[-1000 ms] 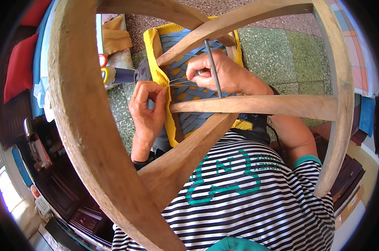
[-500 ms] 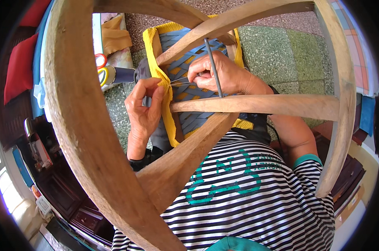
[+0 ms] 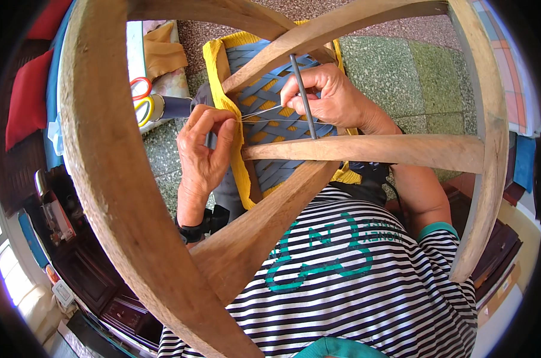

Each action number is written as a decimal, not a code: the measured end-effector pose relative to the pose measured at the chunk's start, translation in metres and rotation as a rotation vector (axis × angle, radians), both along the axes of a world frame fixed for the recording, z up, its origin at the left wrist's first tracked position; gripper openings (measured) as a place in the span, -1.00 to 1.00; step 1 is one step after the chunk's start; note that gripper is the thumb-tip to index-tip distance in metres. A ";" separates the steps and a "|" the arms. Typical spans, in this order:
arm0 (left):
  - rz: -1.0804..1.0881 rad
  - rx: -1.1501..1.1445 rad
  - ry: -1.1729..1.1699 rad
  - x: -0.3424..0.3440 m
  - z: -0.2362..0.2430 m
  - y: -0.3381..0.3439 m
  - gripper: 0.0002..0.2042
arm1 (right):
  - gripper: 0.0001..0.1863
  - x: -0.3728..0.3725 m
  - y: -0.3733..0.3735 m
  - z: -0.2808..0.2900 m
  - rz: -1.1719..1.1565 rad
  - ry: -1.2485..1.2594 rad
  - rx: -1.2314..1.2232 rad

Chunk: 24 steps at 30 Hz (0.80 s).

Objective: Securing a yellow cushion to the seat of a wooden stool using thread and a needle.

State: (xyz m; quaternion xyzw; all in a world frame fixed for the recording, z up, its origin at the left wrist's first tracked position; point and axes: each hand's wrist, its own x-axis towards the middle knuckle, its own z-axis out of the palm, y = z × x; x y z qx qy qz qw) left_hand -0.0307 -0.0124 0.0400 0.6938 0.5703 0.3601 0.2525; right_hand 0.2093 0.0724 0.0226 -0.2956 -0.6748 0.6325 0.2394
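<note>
An upturned wooden stool or chair frame (image 3: 372,146) stands over my lap. Its seat is woven from blue strips (image 3: 276,62) with yellow showing between them, and yellow ribbed fabric (image 3: 242,179) wraps the seat's edge. At the left side of that edge, my left hand (image 3: 203,146) pinches the yellow fabric between thumb and fingers. Over the weave, my right hand (image 3: 336,98) is closed on pale thread (image 3: 263,111), which stretches from the fabric edge to its fingertips. Whether a needle is in those fingers I cannot make out. A dark metal rod (image 3: 303,95) crosses in front of the right hand.
Red-and-yellow-handled scissors (image 3: 142,101) rest by a dark blue cylinder (image 3: 176,107) on the left. Beyond lies a tan cloth piece (image 3: 163,51). Curved wooden legs (image 3: 97,119) rise close around my arms. Green speckled floor tiles (image 3: 395,71) show at the far right.
My right hand has moved a little to the right and away from the fabric edge, drawing the thread out longer. The left hand stays at the yellow edge.
</note>
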 end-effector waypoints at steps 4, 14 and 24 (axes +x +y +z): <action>0.049 -0.011 0.007 0.002 0.001 -0.001 -0.93 | -0.92 -0.001 -0.001 0.000 -0.009 0.006 0.018; 0.021 0.047 -0.026 0.003 -0.010 -0.001 -0.92 | -0.94 0.023 0.007 0.011 -0.021 -0.184 0.031; 0.011 0.023 -0.008 0.004 -0.010 -0.001 -0.94 | -0.97 0.085 0.013 0.016 -0.143 -0.199 -0.272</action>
